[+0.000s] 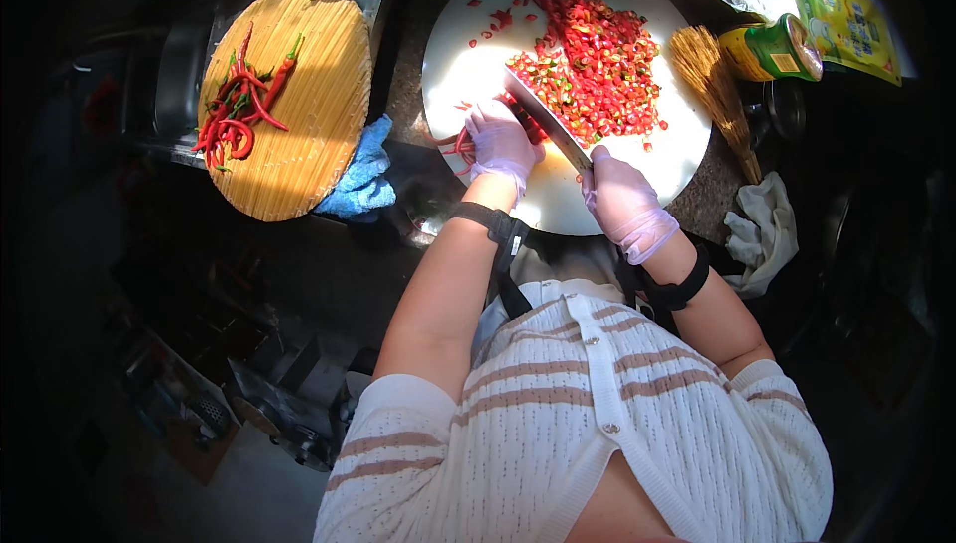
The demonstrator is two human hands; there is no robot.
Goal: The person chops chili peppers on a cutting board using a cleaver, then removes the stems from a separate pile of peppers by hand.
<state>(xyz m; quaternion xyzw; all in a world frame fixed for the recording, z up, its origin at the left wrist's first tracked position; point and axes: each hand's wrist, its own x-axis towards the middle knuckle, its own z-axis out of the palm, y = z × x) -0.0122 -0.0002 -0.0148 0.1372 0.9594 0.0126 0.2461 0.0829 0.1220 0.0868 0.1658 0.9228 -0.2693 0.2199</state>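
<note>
A round white cutting board (676,162) lies before me, partly in bright sunlight. My right hand (624,196), in a thin translucent glove, grips the handle of a kitchen knife (549,116). The blade slants up and to the left, beside a bunch of red chili peppers (529,123). My left hand (500,136), gloved as well, holds this bunch down against the board just left of the blade. Thin chili ends (459,147) stick out on the hand's left side. Beyond the knife spreads a heap of chopped red chilies (597,65), with loose bits scattered around it.
Whole red chilies (239,106) lie on a round woven bamboo tray (321,80) at left, above a blue cloth (362,173). On the right are a straw brush (713,87), a green-and-yellow can (773,50), a yellow-green pouch (851,28) and a white cloth (765,237).
</note>
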